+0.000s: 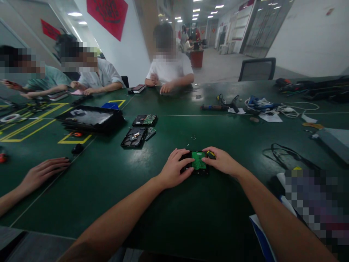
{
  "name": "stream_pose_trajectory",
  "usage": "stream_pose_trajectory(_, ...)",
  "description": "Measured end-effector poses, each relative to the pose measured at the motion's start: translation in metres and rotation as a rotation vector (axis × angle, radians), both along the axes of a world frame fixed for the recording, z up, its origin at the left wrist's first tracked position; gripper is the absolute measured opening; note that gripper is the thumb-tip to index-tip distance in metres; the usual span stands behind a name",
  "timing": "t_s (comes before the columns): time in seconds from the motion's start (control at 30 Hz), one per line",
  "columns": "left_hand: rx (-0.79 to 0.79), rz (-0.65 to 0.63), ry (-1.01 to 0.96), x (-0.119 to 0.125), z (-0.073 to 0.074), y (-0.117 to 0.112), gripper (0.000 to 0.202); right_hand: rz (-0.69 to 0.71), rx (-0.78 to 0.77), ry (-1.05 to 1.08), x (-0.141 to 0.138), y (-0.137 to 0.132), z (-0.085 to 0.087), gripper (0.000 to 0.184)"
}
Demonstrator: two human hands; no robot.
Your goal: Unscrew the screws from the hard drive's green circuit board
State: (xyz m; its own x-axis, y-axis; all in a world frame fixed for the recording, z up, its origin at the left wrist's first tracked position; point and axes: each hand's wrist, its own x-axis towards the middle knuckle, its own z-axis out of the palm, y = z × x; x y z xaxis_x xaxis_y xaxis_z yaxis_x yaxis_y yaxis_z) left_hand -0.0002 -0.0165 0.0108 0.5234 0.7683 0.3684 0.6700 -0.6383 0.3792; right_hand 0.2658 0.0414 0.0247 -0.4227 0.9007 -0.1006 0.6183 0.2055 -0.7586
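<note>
Head camera: the left hand (177, 167) clasps the left end of a hard drive (199, 160), its fingers and thumb curled over the casing. Near the middle of the tabletop's (103, 167) near edge, the drive shows its green circuit board. The right hand (222, 162) pinches a yellow-and-black tool handle (211, 155) between thumb and fingers, touching the drive's right end. Small screws (194, 137) lie just beyond; two opened drives (134, 138) sit toward the tabletop's far left corner, beside a black tray (91, 127).
</note>
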Motion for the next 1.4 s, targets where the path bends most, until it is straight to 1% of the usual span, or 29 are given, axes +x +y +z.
stream_pose_trajectory(0.17,0.014,-0.008,-0.008,-0.0010,0.0004,-0.0003,0.037,-0.015,0.029,-0.003,-0.0008,-0.0025,0.0021,0.039)
stream_pose_trajectory(0.27,0.016,-0.024,-0.017,-0.0019,0.0017,-0.0001,0.034,-0.009,-0.085,0.033,0.0009,-0.0024,0.0017,0.043)
stream_pose_trajectory(0.37,0.007,-0.023,-0.026,-0.0026,0.0025,0.0002,0.034,-0.034,-0.185,0.070,0.0033,-0.0008,0.0001,0.048)
stream_pose_trajectory(0.43,-0.001,-0.013,-0.032,-0.0027,0.0025,0.0003,0.036,-0.042,-0.203,0.072,0.0047,0.0002,-0.0003,0.050)
stream_pose_trajectory(0.53,-0.008,0.004,-0.047,-0.0027,0.0019,0.0005,0.036,-0.013,-0.209,0.067,0.0062,0.0004,0.0014,0.052)
stream_pose_trajectory(0.63,-0.012,0.001,-0.062,-0.0027,0.0013,0.0007,0.037,-0.007,-0.214,0.062,0.0071,-0.0007,0.0043,0.051)
stream_pose_trajectory(0.8,-0.014,-0.004,-0.059,-0.0022,0.0013,0.0008,0.034,0.017,-0.153,0.009,0.0068,-0.0021,0.0074,0.055)
stream_pose_trajectory(0.93,-0.013,0.007,-0.060,-0.0010,0.0021,0.0004,0.033,0.020,-0.101,-0.041,0.0058,-0.0017,0.0064,0.056)
stream_pose_trajectory(1.23,-0.013,0.008,-0.074,0.0001,0.0005,0.0013,0.031,0.004,-0.001,-0.111,0.0035,0.0010,0.0009,0.048)
stream_pose_trajectory(1.33,-0.018,-0.006,-0.072,-0.0007,0.0032,0.0008,0.031,-0.003,-0.005,-0.108,0.0025,0.0004,0.0009,0.046)
stream_pose_trajectory(1.4,-0.025,-0.026,-0.060,-0.0016,0.0060,-0.0001,0.037,-0.013,-0.011,-0.107,0.0017,-0.0003,0.0010,0.046)
